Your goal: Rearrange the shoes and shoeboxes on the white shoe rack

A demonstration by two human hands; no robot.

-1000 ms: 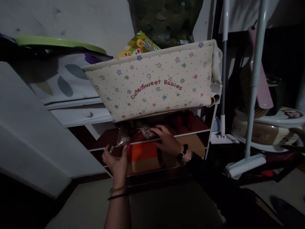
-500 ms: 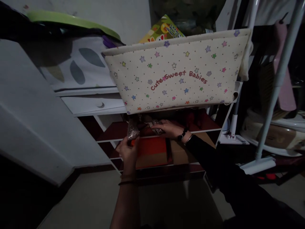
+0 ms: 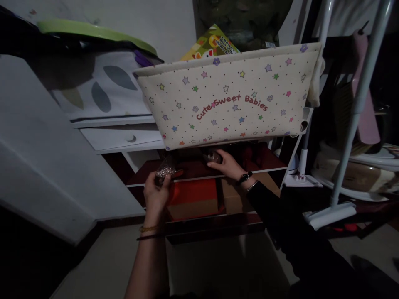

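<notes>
My left hand (image 3: 156, 190) is closed around the toe of a glittery shoe (image 3: 166, 171) at the left end of the dark red shelf (image 3: 195, 168). A second glittery shoe (image 3: 214, 156), farther back under the basket's edge, is gripped between the thumb and fingers of my right hand (image 3: 229, 165). Shadow hides the backs of both shoes. Bare shelf surface shows between them. Dark red shoes (image 3: 254, 154) stand to the right of my right hand. On the level below sit an orange box (image 3: 193, 197) and a brown cardboard box (image 3: 237, 197).
A cream fabric basket (image 3: 230, 99) with stars overhangs the shelf from above. Left of it are a white drawer (image 3: 124, 138) and a leaf-patterned box (image 3: 109, 87). A squeegee mop (image 3: 335, 214) and a pink-handled brush (image 3: 364, 95) stand at the right.
The two glittery shoes, close together before, are now farther apart. My left hand has moved left with its shoe, and my right hand has shifted right and slightly back with the other.
</notes>
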